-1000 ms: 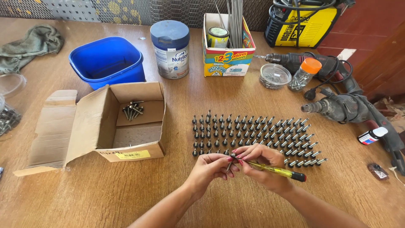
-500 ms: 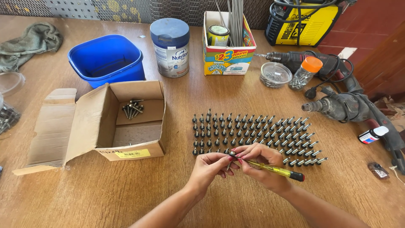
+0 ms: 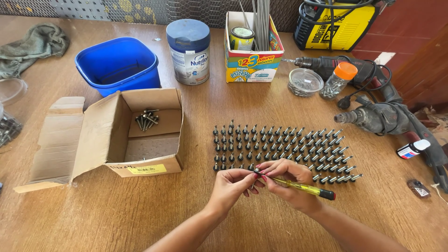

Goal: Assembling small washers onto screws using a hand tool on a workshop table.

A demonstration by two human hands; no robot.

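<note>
My right hand (image 3: 290, 182) grips a yellow screwdriver (image 3: 303, 186) with a black end, held level above the wooden table (image 3: 140, 219). My left hand (image 3: 231, 184) pinches a small screw at the screwdriver's tip; the screw itself is mostly hidden by my fingers. Just beyond both hands, several rows of screws (image 3: 280, 147) stand head-down on the table. An open cardboard box (image 3: 116, 135) to the left holds a small pile of loose screws (image 3: 147, 119).
A blue plastic tub (image 3: 116, 65), a round tin with a blue lid (image 3: 189, 51) and a colourful carton with rods (image 3: 252, 46) stand at the back. Two power drills (image 3: 382, 114), a jar with an orange cap (image 3: 339, 79), a glass bowl (image 3: 305, 81) and a yellow machine (image 3: 336, 25) lie right.
Both hands have stayed in the same place with only small finger shifts around the screwdriver tip. Nothing else moved.
</note>
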